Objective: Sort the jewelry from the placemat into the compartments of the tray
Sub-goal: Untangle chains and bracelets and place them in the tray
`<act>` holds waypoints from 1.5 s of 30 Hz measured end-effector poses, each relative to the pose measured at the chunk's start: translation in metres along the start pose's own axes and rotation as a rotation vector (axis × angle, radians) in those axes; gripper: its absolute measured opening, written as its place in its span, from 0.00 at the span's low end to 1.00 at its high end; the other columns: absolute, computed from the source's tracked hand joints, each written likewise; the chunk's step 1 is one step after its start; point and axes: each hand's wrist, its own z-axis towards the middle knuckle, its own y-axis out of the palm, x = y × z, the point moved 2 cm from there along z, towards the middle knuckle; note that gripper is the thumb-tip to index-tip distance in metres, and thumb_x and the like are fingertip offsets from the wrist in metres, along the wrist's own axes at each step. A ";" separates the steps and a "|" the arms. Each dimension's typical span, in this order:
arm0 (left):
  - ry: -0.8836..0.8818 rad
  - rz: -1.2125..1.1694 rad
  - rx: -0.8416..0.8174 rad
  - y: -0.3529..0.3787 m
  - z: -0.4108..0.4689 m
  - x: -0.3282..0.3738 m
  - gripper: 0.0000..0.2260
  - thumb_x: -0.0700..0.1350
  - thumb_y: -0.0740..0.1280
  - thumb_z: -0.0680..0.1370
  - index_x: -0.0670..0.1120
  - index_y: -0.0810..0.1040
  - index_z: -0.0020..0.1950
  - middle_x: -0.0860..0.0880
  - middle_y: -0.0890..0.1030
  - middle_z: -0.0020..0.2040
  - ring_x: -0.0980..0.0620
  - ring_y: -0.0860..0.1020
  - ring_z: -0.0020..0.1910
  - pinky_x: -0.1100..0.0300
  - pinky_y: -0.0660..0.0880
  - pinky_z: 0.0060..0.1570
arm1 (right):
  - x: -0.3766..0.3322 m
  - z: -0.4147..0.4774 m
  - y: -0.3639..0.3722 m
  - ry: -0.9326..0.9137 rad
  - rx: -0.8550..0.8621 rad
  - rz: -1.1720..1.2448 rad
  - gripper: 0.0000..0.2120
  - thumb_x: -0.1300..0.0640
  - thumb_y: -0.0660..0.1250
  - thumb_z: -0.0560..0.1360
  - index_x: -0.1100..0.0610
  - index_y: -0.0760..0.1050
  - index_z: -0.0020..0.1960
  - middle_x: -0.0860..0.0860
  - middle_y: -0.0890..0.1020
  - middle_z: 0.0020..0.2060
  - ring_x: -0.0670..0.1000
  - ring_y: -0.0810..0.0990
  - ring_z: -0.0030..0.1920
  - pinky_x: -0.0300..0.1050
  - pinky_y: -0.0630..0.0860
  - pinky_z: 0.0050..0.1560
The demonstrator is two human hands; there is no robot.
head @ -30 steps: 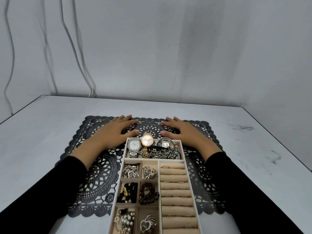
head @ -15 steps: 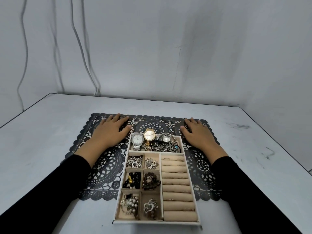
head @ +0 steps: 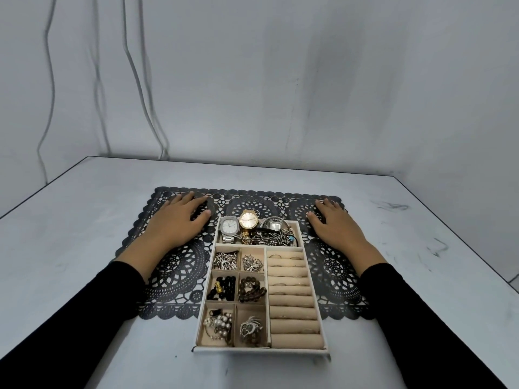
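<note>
A beige compartment tray (head: 320,313) lies in the middle of a black lace placemat (head: 174,276). Its far compartment holds a silver watch (head: 229,227), a gold watch (head: 248,220) and a tangle of chains (head: 273,237). Small left compartments hold silver pieces, black beads (head: 223,287), brown beads (head: 251,289), pearls (head: 219,324) and a heart brooch (head: 250,328). Ring rolls (head: 292,304) fill the right side. My left hand (head: 177,223) rests flat on the mat left of the tray. My right hand (head: 337,226) rests flat on the mat to the right. Neither holds anything.
The grey table (head: 70,234) ends at a dark edge on the left and the right. A grey wall with hanging cables (head: 140,80) stands behind it. The tray's near end overhangs the placemat onto the table.
Both hands have slid outward, away from the tray's far end, and lie farther apart. The view has pulled back, so the whole tray shows.
</note>
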 end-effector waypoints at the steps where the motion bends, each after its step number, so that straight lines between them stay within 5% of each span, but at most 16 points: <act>1: -0.001 0.002 0.002 0.000 -0.002 0.001 0.25 0.61 0.52 0.81 0.58 0.58 0.78 0.50 0.54 0.80 0.49 0.51 0.79 0.49 0.48 0.77 | 0.000 -0.002 0.000 -0.002 -0.002 -0.002 0.28 0.40 0.50 0.80 0.51 0.56 0.77 0.51 0.55 0.77 0.54 0.51 0.77 0.52 0.51 0.75; 7: 0.021 -0.025 -0.002 -0.002 -0.020 0.006 0.24 0.60 0.52 0.82 0.57 0.60 0.78 0.52 0.54 0.80 0.49 0.52 0.79 0.50 0.49 0.76 | -0.009 -0.024 -0.005 -0.082 -0.006 0.059 0.25 0.44 0.52 0.81 0.51 0.59 0.76 0.49 0.57 0.76 0.52 0.53 0.77 0.50 0.53 0.74; 15: 0.146 -0.198 -0.044 0.000 -0.062 0.023 0.21 0.56 0.47 0.84 0.57 0.60 0.77 0.55 0.58 0.79 0.55 0.52 0.78 0.56 0.48 0.76 | -0.025 -0.070 -0.012 -0.270 -0.118 0.303 0.20 0.49 0.54 0.82 0.46 0.63 0.74 0.43 0.67 0.71 0.44 0.60 0.73 0.34 0.56 0.66; 25: 0.147 -0.238 -0.021 0.002 -0.087 0.047 0.22 0.50 0.46 0.85 0.49 0.57 0.79 0.51 0.60 0.78 0.55 0.56 0.78 0.61 0.51 0.74 | -0.046 -0.107 -0.009 -0.201 -0.142 0.395 0.24 0.50 0.48 0.83 0.55 0.52 0.77 0.49 0.57 0.76 0.47 0.55 0.76 0.38 0.50 0.72; 31: 0.120 -0.216 0.035 -0.006 -0.090 0.056 0.21 0.49 0.47 0.85 0.47 0.59 0.79 0.49 0.63 0.77 0.51 0.62 0.76 0.60 0.59 0.70 | -0.044 -0.103 -0.004 -0.146 -0.093 0.366 0.23 0.46 0.48 0.83 0.48 0.54 0.77 0.52 0.69 0.71 0.55 0.68 0.70 0.47 0.65 0.67; 39: 0.109 -0.207 0.069 -0.011 -0.074 0.058 0.22 0.50 0.47 0.85 0.47 0.58 0.79 0.49 0.63 0.77 0.50 0.62 0.76 0.58 0.60 0.70 | -0.048 -0.088 -0.007 -0.135 -0.044 0.332 0.22 0.45 0.46 0.83 0.44 0.52 0.77 0.54 0.75 0.66 0.57 0.73 0.65 0.48 0.69 0.60; 45: 0.098 -0.148 0.038 -0.011 -0.057 0.053 0.21 0.50 0.47 0.85 0.47 0.59 0.78 0.50 0.63 0.77 0.50 0.63 0.75 0.56 0.63 0.69 | -0.050 -0.066 -0.003 -0.149 -0.093 0.362 0.23 0.47 0.47 0.83 0.49 0.54 0.77 0.50 0.65 0.74 0.54 0.65 0.72 0.46 0.62 0.69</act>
